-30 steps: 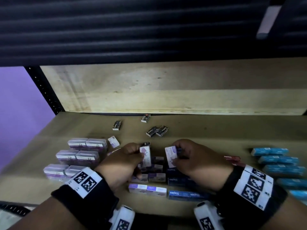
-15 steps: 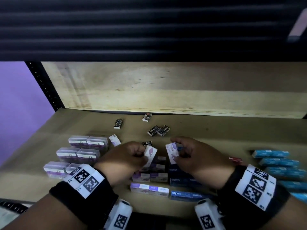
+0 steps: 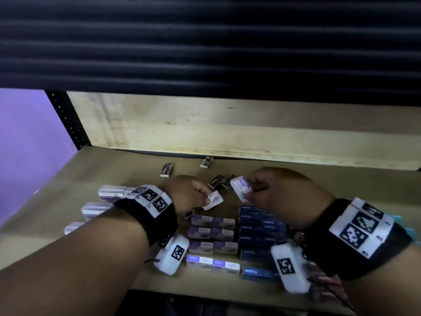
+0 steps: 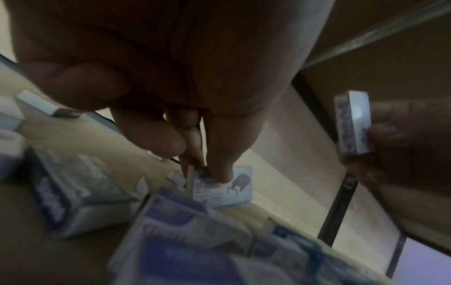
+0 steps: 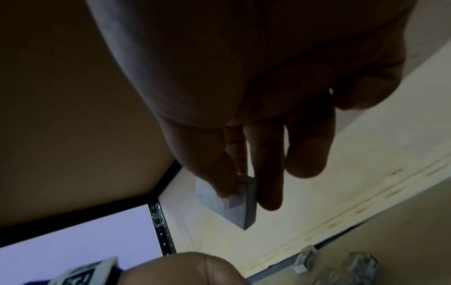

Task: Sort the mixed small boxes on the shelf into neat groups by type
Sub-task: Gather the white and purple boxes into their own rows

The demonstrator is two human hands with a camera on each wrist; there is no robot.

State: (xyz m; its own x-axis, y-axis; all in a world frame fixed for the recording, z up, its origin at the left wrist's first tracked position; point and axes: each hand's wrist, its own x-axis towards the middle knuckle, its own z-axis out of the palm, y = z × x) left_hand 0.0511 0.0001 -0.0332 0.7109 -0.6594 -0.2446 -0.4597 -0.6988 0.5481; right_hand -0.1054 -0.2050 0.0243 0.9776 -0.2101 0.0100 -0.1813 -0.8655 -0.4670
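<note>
While I sort, the purple-and-white cardboard boxes [image 3: 211, 233] sit grouped nearest me; to seat each well, I square it flush against that block. Beyond — my left hand [image 3: 186, 197] pinches one small white-purple box [image 3: 213, 200], my right hand [image 3: 280, 197] another [image 3: 241, 188]. Since half a second ago, both have lifted apart.

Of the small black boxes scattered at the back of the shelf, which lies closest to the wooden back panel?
The black box with a pale end, right at the panel's foot; the other black boxes lie farther forward.
</note>
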